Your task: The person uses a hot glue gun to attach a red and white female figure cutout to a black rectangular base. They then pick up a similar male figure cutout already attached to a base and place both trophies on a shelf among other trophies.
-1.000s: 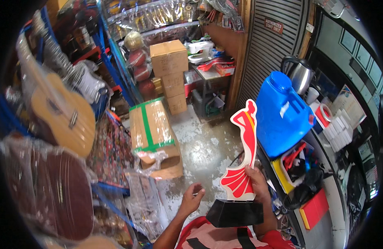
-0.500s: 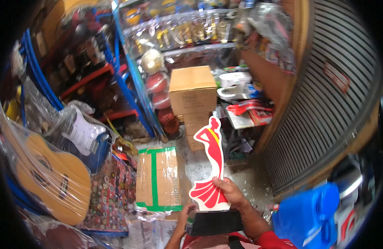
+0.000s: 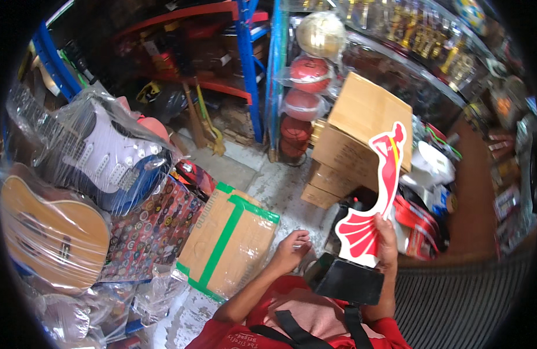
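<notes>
My right hand (image 3: pixel 386 241) grips a red and white cut-out figure (image 3: pixel 373 198) on a black base (image 3: pixel 350 281), held upright in front of my chest. My left hand (image 3: pixel 292 250) hovers just left of the base with its fingers loosely curled and nothing in them. Below and left of that hand lies a flat cardboard box with green tape (image 3: pixel 229 244) on the concrete floor.
Stacked cardboard boxes (image 3: pixel 356 134) stand behind the figure. Wrapped balls (image 3: pixel 306 75) hang by a blue shelf post. Plastic-wrapped guitars (image 3: pixel 100 157) and an acoustic guitar (image 3: pixel 41 232) lean at the left. A ribbed metal shutter (image 3: pixel 460 296) is at the lower right.
The view has swung left, from the blue container and shutter toward the shelves and guitars. My right hand keeps hold of the figure; my left hand stays beside it.
</notes>
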`<state>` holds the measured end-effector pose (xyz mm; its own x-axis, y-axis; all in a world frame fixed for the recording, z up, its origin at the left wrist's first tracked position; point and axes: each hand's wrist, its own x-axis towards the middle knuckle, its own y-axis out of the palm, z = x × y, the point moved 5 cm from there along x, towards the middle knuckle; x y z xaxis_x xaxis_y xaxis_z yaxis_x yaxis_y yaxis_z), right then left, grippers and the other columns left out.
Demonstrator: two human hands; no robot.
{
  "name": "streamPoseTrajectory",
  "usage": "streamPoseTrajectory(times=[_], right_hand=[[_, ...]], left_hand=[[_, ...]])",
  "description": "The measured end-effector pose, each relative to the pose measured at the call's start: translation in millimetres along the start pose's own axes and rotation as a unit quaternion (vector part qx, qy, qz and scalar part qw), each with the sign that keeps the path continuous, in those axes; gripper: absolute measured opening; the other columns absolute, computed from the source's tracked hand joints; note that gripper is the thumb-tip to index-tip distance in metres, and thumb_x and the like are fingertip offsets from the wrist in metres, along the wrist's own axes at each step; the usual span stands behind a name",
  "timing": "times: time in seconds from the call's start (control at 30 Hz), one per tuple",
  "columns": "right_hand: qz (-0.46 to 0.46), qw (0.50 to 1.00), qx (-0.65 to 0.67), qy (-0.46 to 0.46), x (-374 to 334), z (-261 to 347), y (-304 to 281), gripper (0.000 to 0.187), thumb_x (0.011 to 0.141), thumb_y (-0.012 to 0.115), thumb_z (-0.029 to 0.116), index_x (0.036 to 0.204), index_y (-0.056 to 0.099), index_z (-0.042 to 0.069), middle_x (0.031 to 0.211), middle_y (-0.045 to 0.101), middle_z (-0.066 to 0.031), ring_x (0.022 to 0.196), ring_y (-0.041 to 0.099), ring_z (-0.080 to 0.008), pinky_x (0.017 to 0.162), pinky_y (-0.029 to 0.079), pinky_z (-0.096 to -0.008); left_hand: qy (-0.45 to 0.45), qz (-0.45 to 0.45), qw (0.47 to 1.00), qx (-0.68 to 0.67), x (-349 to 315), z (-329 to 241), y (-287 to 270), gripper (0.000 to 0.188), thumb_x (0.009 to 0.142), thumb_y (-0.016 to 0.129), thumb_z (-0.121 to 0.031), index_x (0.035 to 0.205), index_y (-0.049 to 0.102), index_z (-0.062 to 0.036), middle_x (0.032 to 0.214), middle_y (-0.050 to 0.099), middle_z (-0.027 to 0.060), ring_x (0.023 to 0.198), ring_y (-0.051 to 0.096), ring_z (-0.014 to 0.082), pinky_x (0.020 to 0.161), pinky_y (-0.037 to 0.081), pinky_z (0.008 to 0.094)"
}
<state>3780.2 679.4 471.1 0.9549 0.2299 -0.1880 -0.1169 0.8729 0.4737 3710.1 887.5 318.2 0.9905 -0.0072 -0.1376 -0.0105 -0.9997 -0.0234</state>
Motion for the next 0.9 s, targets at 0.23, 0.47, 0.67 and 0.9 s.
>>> streamPoseTrajectory(times=[0.23, 0.47, 0.67, 0.9], right_hand=[[0.069, 0.997, 0.004, 0.035, 177.0, 20.6, 5.7, 0.033, 0.103, 0.058, 0.031, 0.112, 0.065, 0.000, 0.104, 0.071, -0.0066, 0.093, 0.068, -0.0120, 0.088, 0.052, -0.0291], [0.178, 0.981, 0.047, 0.059, 310.6, 45.2, 112.0, 0.029, 0.103, 0.057, 0.027, 0.111, 0.065, 0.000, 0.101, 0.072, -0.0071, 0.088, 0.068, -0.0119, 0.085, 0.053, -0.0285], [0.322, 0.945, -0.042, 0.043, 401.7, 24.1, 222.3, 0.030, 0.104, 0.057, 0.023, 0.111, 0.068, -0.004, 0.102, 0.074, -0.0100, 0.087, 0.069, -0.0129, 0.079, 0.055, -0.0289], [0.448, 0.889, -0.091, 0.036, 507.9, -44.6, 367.2, 0.032, 0.106, 0.055, 0.023, 0.103, 0.070, -0.005, 0.096, 0.073, -0.0048, 0.083, 0.063, -0.0073, 0.074, 0.051, -0.0259]], left_hand=[[-0.056, -0.141, 0.988, 0.012, 139.6, -12.2, -30.5, 0.041, 0.096, 0.068, -0.020, 0.129, 0.057, -0.0001, 0.117, 0.068, 0.0152, 0.108, 0.067, 0.0228, 0.091, 0.055, 0.0379], [0.001, -0.242, 0.970, 0.009, 194.3, 14.9, -91.1, 0.040, 0.096, 0.067, -0.020, 0.129, 0.057, -0.0003, 0.114, 0.066, 0.0123, 0.107, 0.066, 0.0213, 0.093, 0.053, 0.0363], [0.026, -0.262, 0.923, -0.280, 266.8, 49.3, -175.4, 0.035, 0.093, 0.068, -0.016, 0.125, 0.060, -0.0033, 0.114, 0.066, 0.0101, 0.107, 0.063, 0.0198, 0.096, 0.049, 0.0348], [0.108, -0.377, 0.908, -0.146, 339.2, -7.1, -322.6, 0.029, 0.097, 0.066, -0.019, 0.121, 0.061, -0.0021, 0.105, 0.066, 0.0050, 0.096, 0.058, 0.0117, 0.085, 0.047, 0.0285]])
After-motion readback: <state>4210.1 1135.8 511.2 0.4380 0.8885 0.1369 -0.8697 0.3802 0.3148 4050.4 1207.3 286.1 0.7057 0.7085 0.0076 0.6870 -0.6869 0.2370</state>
